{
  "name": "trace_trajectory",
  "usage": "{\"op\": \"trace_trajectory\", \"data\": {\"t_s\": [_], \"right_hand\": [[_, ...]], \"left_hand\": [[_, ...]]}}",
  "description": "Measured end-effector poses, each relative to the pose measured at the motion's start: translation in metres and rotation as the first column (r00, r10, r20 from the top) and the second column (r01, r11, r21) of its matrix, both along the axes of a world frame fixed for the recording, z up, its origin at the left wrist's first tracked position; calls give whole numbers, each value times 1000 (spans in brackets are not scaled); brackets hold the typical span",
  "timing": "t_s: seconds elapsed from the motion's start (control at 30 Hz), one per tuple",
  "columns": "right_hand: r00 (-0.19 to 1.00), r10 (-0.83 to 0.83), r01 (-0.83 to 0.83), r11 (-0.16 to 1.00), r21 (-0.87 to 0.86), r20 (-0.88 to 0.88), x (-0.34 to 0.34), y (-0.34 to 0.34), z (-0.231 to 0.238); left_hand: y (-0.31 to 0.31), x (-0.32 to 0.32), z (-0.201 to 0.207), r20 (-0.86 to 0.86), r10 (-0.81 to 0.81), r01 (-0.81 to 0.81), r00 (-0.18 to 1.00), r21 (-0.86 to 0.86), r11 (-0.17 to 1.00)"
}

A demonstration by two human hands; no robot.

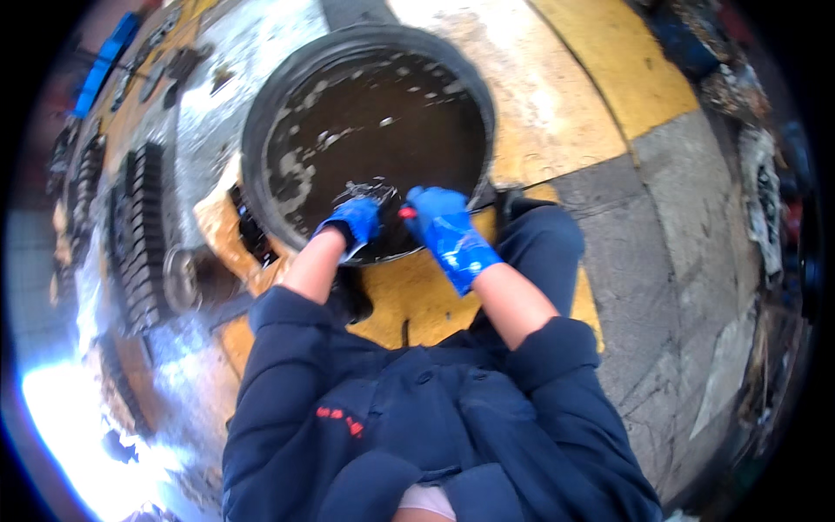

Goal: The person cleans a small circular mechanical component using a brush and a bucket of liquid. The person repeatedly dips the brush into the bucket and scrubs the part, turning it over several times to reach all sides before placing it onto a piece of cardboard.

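Observation:
A large round black tub (261,187) of murky brown liquid (383,130) stands in front of me. At its near side, my left hand (357,222), in a blue glove, reaches down to the liquid. Its fingers close around a dark, wet, shiny thing (380,193) whose kind I cannot make out. Just to the right, my right hand (439,222), also in a blue glove, is held above the near rim with its fingers curled. A small red end (407,212) pokes out on its left side; the rest of that object is hidden in the grip.
Left of the tub lies crumpled tan wrapping (222,222) with dark parts in it. Beyond it are a round metal part (181,280) and a long black ridged part (143,235). Yellow and grey sheets (644,235) cover the floor. Scrap-like parts (761,200) line the right edge.

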State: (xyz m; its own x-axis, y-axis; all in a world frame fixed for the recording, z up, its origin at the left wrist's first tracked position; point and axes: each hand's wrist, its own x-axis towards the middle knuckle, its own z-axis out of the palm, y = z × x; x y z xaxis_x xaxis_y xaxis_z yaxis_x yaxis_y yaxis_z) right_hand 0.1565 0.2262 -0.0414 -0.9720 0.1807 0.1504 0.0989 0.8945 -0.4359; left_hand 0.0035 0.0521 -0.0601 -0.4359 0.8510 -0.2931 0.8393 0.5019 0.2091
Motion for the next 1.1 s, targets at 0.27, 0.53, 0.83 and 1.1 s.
{"op": "trace_trajectory", "data": {"t_s": [0.27, 0.53, 0.83, 1.1], "right_hand": [[990, -25, 32, 998, -46, 138, 1, -3, -6], [967, -13, 27, 998, -52, 256, -17, -7, 6], [946, 57, -38, 997, -66, 318, -28, -6, 17], [966, -21, 30, 999, -32, 256, -14, -8, -7]], "left_hand": [[-25, -21, -48, 148, 206, -160, 967, -275, 948], [-58, -84, -134, 68, 53, -22, 996, -391, 920], [-49, -90, -118, 6, 109, -98, 994, -387, 917], [-41, -47, -60, 74, 108, -90, 991, -207, 974]]}}
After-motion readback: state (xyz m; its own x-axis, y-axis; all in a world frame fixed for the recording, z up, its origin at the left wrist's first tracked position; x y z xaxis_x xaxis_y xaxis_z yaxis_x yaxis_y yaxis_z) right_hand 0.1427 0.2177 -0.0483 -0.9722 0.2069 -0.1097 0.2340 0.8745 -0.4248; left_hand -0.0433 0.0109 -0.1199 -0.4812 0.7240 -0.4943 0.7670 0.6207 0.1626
